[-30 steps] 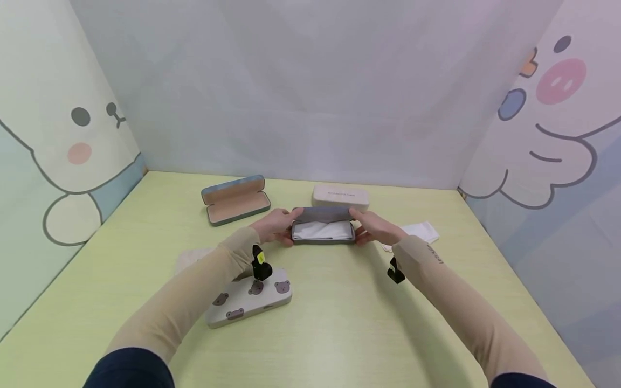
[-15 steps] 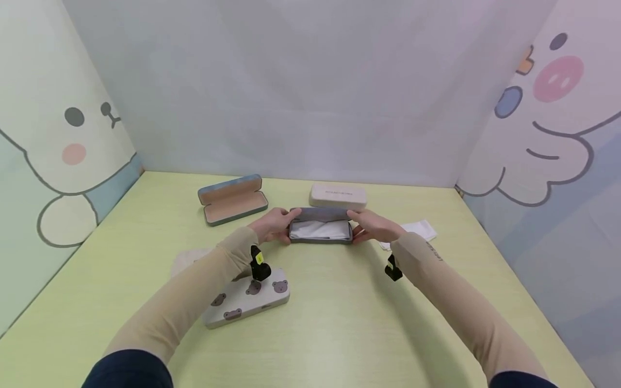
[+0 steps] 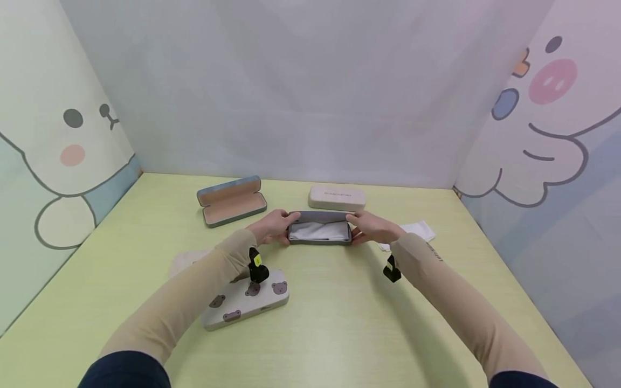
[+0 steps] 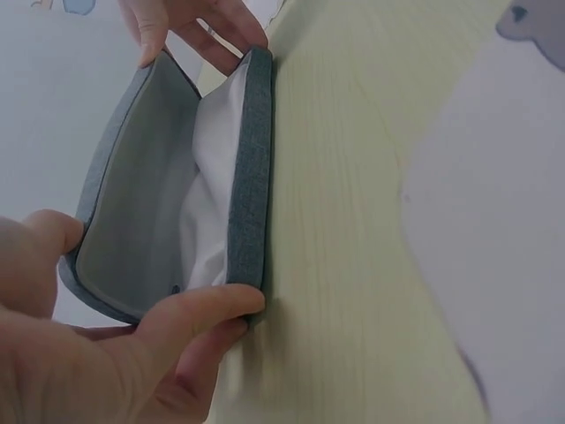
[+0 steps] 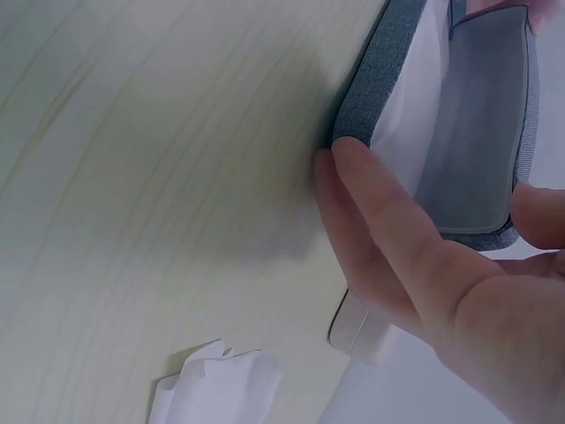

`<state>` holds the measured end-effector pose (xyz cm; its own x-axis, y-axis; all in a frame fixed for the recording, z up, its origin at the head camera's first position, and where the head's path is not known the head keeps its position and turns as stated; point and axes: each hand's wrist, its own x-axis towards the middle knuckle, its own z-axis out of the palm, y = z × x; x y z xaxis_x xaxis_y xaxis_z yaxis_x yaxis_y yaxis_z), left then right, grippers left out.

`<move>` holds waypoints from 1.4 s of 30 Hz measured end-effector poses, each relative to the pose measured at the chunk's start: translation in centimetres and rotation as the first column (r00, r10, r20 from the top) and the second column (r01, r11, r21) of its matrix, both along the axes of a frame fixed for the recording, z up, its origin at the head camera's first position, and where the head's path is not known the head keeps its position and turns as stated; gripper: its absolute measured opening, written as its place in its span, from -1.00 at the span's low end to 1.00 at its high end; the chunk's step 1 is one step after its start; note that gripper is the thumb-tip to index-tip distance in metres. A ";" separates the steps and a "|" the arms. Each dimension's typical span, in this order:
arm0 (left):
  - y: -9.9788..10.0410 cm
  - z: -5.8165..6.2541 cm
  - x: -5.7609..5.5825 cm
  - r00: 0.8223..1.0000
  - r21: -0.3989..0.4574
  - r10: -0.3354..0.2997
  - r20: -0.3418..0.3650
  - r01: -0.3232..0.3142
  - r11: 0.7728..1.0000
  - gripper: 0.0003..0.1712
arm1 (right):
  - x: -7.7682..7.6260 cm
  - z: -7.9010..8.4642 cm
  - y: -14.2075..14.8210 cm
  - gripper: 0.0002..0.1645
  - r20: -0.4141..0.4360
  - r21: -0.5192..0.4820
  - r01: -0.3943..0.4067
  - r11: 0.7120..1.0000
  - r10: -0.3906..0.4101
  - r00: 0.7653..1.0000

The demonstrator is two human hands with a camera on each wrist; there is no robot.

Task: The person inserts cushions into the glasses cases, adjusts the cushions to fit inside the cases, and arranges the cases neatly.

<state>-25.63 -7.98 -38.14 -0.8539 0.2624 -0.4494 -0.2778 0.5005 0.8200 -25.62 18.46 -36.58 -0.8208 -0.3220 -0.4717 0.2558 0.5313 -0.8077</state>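
A grey glasses case (image 3: 320, 242) with a fabric cover is held between both hands at the middle of the table, its lid raised. Inside lies a white folded cloth (image 3: 319, 231), partly in the lid's shade. My left hand (image 3: 276, 225) grips the left end, thumb at the lid's edge and fingers along the base (image 4: 250, 185). At the opposite end, my right hand (image 3: 375, 227) pinches the lid with the thumb while its fingers (image 5: 380, 194) support the lower shell's corner.
Behind stand a pale closed glasses case (image 3: 337, 198) and an open blue one (image 3: 235, 207) with a tan lining. A white cloth (image 3: 421, 230) lies by the right wrist. A bear-print case (image 3: 249, 302) is partly hidden under the left forearm.
The lid's upper edge sits slightly lower, and the cloth inside looks more shaded. Both hands keep their hold at the case's ends. The head view has shifted a little.
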 end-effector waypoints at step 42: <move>1.2 0.6 1.2 0.998 -0.100 0.025 -0.060 -0.031 0.994 -0.57 | 0.7 -0.3 -0.8 -0.60 -0.054 0.096 0.013 0.995 -0.008 0.998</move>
